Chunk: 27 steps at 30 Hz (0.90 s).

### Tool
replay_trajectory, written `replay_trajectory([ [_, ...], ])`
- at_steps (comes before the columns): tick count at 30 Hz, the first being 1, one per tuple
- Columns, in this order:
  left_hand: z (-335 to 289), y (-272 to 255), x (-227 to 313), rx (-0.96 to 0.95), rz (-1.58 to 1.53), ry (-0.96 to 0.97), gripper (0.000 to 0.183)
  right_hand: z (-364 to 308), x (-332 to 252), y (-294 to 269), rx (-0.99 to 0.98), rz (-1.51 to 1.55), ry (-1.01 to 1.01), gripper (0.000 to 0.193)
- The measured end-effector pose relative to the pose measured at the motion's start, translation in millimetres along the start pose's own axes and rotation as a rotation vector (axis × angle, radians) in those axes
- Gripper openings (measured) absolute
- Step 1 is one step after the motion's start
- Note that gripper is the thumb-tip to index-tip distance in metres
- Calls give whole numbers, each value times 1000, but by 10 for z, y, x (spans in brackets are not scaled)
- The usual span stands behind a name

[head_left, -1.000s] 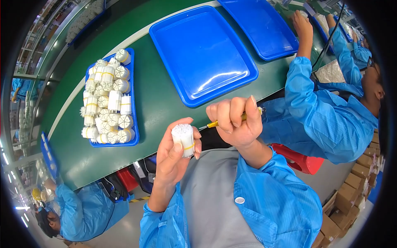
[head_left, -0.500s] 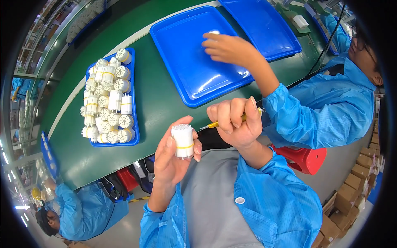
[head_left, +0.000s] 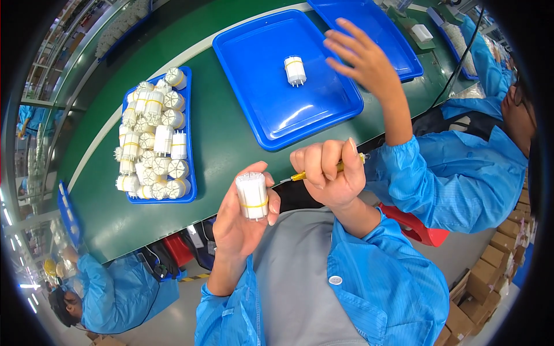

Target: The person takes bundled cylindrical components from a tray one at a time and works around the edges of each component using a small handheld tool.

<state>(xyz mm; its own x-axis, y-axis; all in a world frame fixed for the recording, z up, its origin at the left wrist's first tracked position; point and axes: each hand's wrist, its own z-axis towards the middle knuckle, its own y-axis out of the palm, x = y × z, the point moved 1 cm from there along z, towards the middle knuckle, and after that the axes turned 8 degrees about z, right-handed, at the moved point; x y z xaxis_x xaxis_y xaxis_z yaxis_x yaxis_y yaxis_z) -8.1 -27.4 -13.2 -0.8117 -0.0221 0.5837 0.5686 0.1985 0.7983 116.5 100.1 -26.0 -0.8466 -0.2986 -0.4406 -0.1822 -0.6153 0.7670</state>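
My left hand [head_left: 231, 222] is wrapped round a white cylindrical bundle [head_left: 251, 191] of upright segments, with a yellow band about its lower part. The bundle stands upright in front of my chest, its top end free. In my right fist [head_left: 332, 173] is a slim yellow-handled tool [head_left: 299, 176]. Its thin tip points left toward the bundle without touching it; the tool's exact kind does not show. At the left, a blue tray [head_left: 192, 187] is heaped with similar banded bundles [head_left: 163, 139].
One banded bundle [head_left: 295, 70] with pins lies in a larger blue tray [head_left: 254, 63] ahead. A co-worker's open hand [head_left: 366, 60] hovers by that tray's right side. Another blue tray [head_left: 392, 52] lies beyond on the green table [head_left: 225, 130]. A red stool [head_left: 424, 230] stands at right.
The co-worker's hand has let go of a bundle in the larger tray and moved right, fingers spread. My left hand has shifted slightly left with its bundle; my right hand has hardly moved.
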Motion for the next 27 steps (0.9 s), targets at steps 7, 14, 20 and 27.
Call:
replay_trajectory([
  [7, -38, 9, 16, -74, 77, 46, 60, -28, -16, 22, -1, -10, -2, 53],
  [14, -47, -20, 7, -85, 77, 69, 54, -32, -10, 16, 10, -6, -3, 53],
  [20, -51, -17, -3, -18, 64, 34, 55, -25, -10, 20, 7, -9, 0, 53],
  [27, -56, 19, -13, 16, 72, 61, 55, -46, -5, 33, 10, -10, -4, 53],
])
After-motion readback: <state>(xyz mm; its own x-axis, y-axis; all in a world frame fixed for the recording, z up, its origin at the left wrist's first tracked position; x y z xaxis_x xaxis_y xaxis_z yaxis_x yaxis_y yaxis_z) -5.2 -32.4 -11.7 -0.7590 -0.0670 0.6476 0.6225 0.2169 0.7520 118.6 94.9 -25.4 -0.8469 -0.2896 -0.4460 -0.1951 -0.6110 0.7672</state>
